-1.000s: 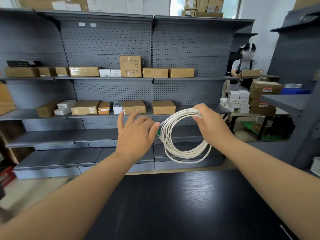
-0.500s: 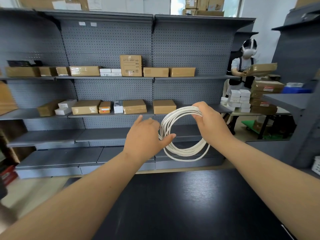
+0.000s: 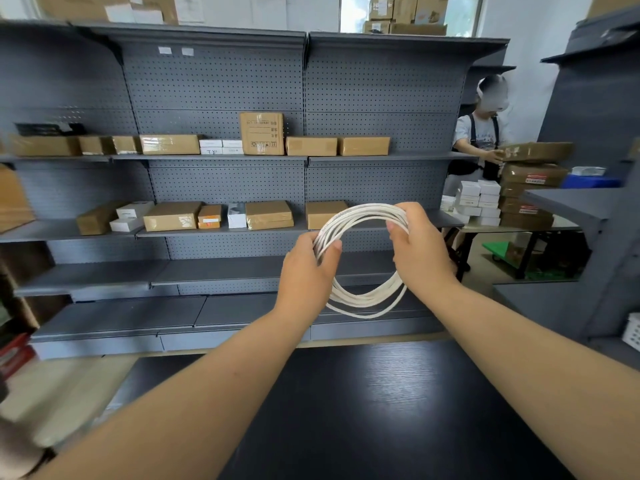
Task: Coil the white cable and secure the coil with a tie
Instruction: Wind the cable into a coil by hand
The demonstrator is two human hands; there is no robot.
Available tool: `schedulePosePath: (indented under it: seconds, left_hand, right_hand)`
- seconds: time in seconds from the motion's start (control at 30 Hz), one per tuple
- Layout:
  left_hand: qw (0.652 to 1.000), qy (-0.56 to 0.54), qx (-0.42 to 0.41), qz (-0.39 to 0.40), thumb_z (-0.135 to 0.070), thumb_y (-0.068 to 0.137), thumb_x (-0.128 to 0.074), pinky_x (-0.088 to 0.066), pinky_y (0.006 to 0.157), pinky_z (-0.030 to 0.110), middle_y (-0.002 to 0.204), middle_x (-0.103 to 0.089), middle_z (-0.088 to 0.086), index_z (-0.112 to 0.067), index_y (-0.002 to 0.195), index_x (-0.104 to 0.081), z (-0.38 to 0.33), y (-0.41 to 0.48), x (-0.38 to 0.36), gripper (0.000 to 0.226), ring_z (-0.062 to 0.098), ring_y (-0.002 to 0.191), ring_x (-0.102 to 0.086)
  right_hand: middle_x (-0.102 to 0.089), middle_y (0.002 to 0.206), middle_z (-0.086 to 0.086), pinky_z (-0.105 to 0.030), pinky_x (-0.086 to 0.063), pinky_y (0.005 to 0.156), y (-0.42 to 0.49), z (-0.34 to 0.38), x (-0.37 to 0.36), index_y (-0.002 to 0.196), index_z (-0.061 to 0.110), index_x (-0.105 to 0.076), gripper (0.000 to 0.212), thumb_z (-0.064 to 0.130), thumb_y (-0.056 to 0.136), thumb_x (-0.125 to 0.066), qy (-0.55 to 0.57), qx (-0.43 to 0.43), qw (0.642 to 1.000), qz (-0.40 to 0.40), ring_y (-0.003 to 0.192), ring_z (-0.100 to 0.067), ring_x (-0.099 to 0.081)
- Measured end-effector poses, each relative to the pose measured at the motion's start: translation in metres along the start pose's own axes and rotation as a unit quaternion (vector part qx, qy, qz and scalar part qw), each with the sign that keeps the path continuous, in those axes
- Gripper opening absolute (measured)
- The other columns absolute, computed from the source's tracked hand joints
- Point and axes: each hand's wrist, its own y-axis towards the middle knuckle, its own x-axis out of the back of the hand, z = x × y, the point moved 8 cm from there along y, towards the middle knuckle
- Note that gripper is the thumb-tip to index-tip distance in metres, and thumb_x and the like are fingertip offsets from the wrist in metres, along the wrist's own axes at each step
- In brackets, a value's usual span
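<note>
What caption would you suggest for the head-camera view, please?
The left hand and right hand grip opposite sides of the coiled white cable before grey shelving; no tie visible.

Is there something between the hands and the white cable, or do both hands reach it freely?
Nothing visible stands between them. The left hand grips the cable on the coil's left side and the right hand grips its upper right, in the air above the table.

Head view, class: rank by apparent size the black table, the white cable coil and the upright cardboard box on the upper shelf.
1. black table
2. white cable coil
3. upright cardboard box, though it stands farther away, so its true size is unsure.
</note>
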Motion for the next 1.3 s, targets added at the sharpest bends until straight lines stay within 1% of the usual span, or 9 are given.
schedulePosePath:
  seconds: [0.2,0.3,0.47,0.6,0.73,0.83,0.9,1.07,1.3]
  left_hand:
    - [0.997,-0.071,0.018,0.006,-0.037,0.089,-0.057,-0.039,0.062,0.017,0.086,-0.061,-0.008,-0.021,0.103,-0.048,-0.002,0.003,0.001,0.024,0.003,0.077,-0.058]
    - [0.994,-0.106,0.015,0.03,-0.037,0.089,-0.057,-0.044,0.061,0.017,0.084,-0.065,-0.006,-0.026,0.093,-0.048,-0.002,0.007,0.0,0.014,0.002,0.063,-0.064]
    - [0.997,-0.069,-0.013,0.03,-0.041,0.089,-0.054,-0.038,0.045,0.013,0.064,-0.055,-0.006,-0.031,0.085,-0.046,-0.004,0.01,0.006,0.014,0.0,0.041,-0.049]
    - [0.998,-0.048,-0.029,0.031,-0.042,0.091,-0.049,-0.037,0.045,0.012,0.06,-0.049,-0.003,-0.026,0.086,-0.05,-0.009,0.009,0.01,0.017,0.009,0.045,-0.048]
    - [0.999,-0.001,-0.049,0.019,-0.042,0.093,-0.047,-0.038,0.056,0.024,0.062,-0.045,-0.003,-0.021,0.078,-0.049,-0.011,0.014,0.017,0.025,0.016,0.058,-0.044]
    - [0.994,0.058,-0.088,0.013,-0.042,0.093,-0.046,-0.033,0.056,0.02,0.065,-0.045,-0.004,-0.013,0.086,-0.052,-0.015,0.017,0.022,0.03,0.014,0.062,-0.042]
    - [0.988,0.101,-0.119,0.018,-0.042,0.092,-0.047,-0.034,0.06,0.03,0.069,-0.048,-0.001,-0.009,0.091,-0.052,-0.022,0.017,0.022,0.034,0.02,0.067,-0.045]
    - [0.954,0.227,-0.181,0.069,-0.046,0.091,-0.045,-0.028,0.059,0.033,0.072,-0.049,0.001,-0.009,0.092,-0.048,-0.037,0.014,0.011,0.037,0.024,0.07,-0.044]
    - [0.949,0.215,-0.209,0.093,-0.059,0.083,-0.038,-0.036,0.061,0.036,0.078,-0.056,0.005,-0.008,0.095,-0.052,-0.033,0.01,0.006,0.054,0.027,0.073,-0.051]
  right_hand:
    - [-0.049,0.076,0.014,-0.035,-0.044,0.068,-0.004,0.001,-0.002,0.106,0.015,-0.049,0.012,0.015,0.096,-0.042,0.044,-0.029,0.998,-0.03,0.073,-0.019,-0.05]
    - [-0.05,0.075,0.013,-0.033,-0.046,0.067,-0.007,-0.004,-0.003,0.103,0.017,-0.05,0.01,0.016,0.096,-0.043,0.078,-0.063,0.994,-0.053,0.071,-0.019,-0.051]
    - [-0.049,0.08,0.007,-0.007,-0.04,0.042,-0.014,-0.012,-0.01,0.101,0.021,-0.047,0.008,0.017,0.097,-0.041,0.142,-0.115,0.982,-0.055,0.067,-0.016,-0.051]
    - [-0.049,0.08,0.005,-0.015,-0.045,0.048,-0.019,-0.016,-0.016,0.104,0.019,-0.048,0.01,0.018,0.097,-0.041,0.151,-0.132,0.979,-0.037,0.062,-0.015,-0.051]
    - [-0.052,0.073,0.004,-0.039,-0.052,0.067,-0.023,-0.016,-0.024,0.093,0.025,-0.048,0.007,0.021,0.096,-0.044,0.136,-0.132,0.982,0.026,0.057,-0.015,-0.057]
    - [-0.057,0.074,0.003,-0.039,-0.054,0.072,-0.021,-0.011,-0.025,0.096,0.023,-0.05,0.005,0.019,0.093,-0.05,0.116,-0.11,0.984,0.075,0.068,-0.019,-0.067]
    - [-0.058,0.076,0.007,-0.036,-0.053,0.072,-0.019,-0.007,-0.024,0.102,0.023,-0.049,0.012,0.02,0.091,-0.054,0.105,-0.091,0.986,0.093,0.072,-0.018,-0.069]
    - [-0.056,0.089,0.01,-0.033,-0.046,0.081,-0.016,0.017,-0.027,0.114,0.024,-0.048,0.022,0.022,0.093,-0.051,0.02,0.013,0.986,0.165,0.087,-0.018,-0.059]
    - [-0.052,0.096,-0.001,-0.027,-0.025,0.065,-0.018,0.025,-0.033,0.112,0.011,-0.049,0.019,0.021,0.097,-0.042,-0.074,0.074,0.977,0.184,0.087,-0.019,-0.048]
